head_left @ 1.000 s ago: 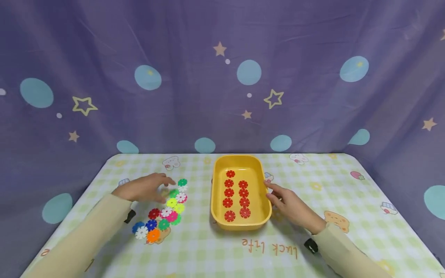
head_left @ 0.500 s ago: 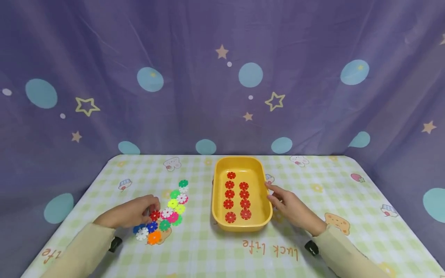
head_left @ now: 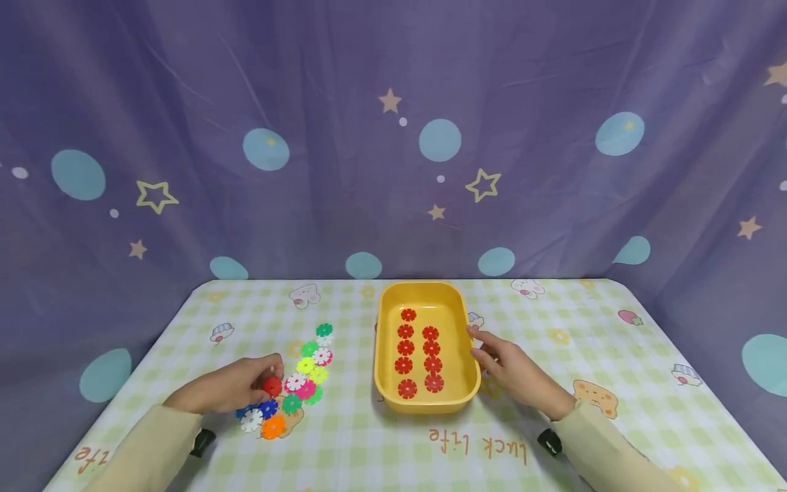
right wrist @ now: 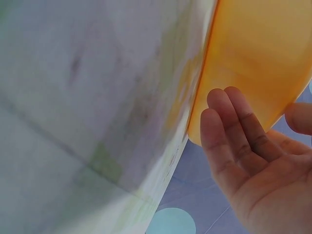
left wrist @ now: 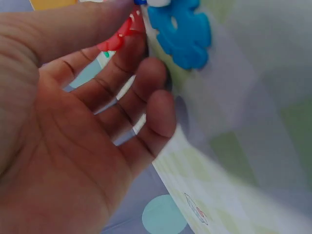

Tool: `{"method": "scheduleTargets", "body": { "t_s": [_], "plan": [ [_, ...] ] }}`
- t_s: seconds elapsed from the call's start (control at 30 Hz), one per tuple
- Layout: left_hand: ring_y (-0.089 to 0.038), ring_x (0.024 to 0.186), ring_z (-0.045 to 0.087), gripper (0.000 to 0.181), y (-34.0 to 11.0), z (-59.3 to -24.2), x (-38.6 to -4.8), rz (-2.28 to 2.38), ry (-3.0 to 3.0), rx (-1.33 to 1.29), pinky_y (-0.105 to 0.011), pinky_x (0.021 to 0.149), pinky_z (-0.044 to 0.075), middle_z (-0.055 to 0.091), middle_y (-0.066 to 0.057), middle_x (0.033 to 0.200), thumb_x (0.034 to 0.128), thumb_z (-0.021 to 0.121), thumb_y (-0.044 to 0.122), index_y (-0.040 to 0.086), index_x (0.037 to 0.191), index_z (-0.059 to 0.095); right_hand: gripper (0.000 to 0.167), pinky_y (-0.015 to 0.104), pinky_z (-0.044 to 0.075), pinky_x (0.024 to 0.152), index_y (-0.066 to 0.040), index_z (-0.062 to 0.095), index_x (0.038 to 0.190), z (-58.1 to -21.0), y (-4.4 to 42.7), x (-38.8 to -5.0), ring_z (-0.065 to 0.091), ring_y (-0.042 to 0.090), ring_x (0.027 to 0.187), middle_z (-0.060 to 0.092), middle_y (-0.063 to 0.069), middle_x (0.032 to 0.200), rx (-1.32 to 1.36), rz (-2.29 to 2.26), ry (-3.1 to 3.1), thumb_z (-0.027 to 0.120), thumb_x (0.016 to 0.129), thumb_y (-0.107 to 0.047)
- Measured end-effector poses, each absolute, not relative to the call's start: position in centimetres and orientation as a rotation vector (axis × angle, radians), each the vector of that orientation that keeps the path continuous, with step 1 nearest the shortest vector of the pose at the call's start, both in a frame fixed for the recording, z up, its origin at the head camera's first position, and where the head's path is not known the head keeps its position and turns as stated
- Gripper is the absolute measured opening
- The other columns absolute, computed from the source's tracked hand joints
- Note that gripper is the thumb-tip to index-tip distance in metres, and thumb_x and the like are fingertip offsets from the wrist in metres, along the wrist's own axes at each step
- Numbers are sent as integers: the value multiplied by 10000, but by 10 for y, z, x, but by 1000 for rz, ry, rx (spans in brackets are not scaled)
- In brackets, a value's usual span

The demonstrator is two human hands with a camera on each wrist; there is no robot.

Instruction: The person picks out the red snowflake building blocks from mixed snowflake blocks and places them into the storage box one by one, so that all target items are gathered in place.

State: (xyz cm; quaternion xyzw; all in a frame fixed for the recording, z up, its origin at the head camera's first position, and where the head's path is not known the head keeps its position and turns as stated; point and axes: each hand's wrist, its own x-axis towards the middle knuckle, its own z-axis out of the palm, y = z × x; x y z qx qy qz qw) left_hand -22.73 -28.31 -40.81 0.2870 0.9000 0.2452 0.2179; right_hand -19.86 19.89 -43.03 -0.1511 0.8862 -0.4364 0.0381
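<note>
My left hand (head_left: 224, 386) pinches a red snowflake building disc (head_left: 272, 387) between thumb and fingers, tilted at the left side of a loose group of discs. In the left wrist view the red disc (left wrist: 119, 38) is partly hidden behind the thumb; a blue disc (left wrist: 183, 31) lies near the fingertips. The right hand (head_left: 513, 365) touches the right side of a yellow tray (head_left: 386, 383). Its fingers (right wrist: 229, 122) lie fairly straight along the tray's outer wall, with the thumb by the rim. Inside the tray, red discs (head_left: 406, 348) form two columns.
Around the left hand lie several discs: an orange disc (head_left: 273, 426), a white disc (head_left: 251, 420), yellow, pink and green ones. A checked cloth (head_left: 344, 451) covers the table. Behind the table hangs a purple curtain (head_left: 332, 178).
My left hand moved from above the upper discs down and left to the red disc, took hold of it and tilted it up. The right hand stays at the tray.
</note>
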Motion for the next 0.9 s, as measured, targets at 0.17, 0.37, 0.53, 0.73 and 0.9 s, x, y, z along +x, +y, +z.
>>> {"method": "scheduleTargets", "body": {
  "t_s": [0.17,0.37,0.53,0.73,0.9],
  "plan": [
    [-129,687,513,276,-284,-408,-227,682,2488,803,-271,595,423,547,21,797,847,681,22,154,1014,506,493,271,504,724,-87,372,1449,-431,198,-200,611,107,819,646,32,1048,-467,-1331,2716,474,1005,-275],
    [-117,703,500,261,-281,-405,-228,661,2531,816,-267,610,441,544,30,819,827,704,21,144,1012,567,503,273,503,714,-73,378,1444,-431,198,-200,606,113,812,646,31,1020,-488,-1331,2718,473,1001,-293],
    [-106,686,483,193,-276,-401,-229,569,2569,805,-264,598,441,539,58,801,819,728,68,147,963,627,500,269,504,729,-87,372,1450,-431,198,-199,614,102,823,647,35,1059,-470,-1335,2720,472,1004,-291],
    [-79,685,499,104,-268,-392,-231,500,2631,859,-260,594,452,554,101,804,821,743,181,205,895,674,486,267,502,726,-113,372,1454,-432,199,-199,612,97,818,647,20,1062,-442,-1331,2729,477,1005,-267],
    [-124,817,510,226,-249,-381,-238,440,2841,984,-274,703,478,532,105,896,795,767,227,169,1006,710,488,268,503,726,-96,372,1451,-431,199,-199,619,88,820,646,29,1083,-473,-1338,2729,475,1006,-267]
  ]
}}
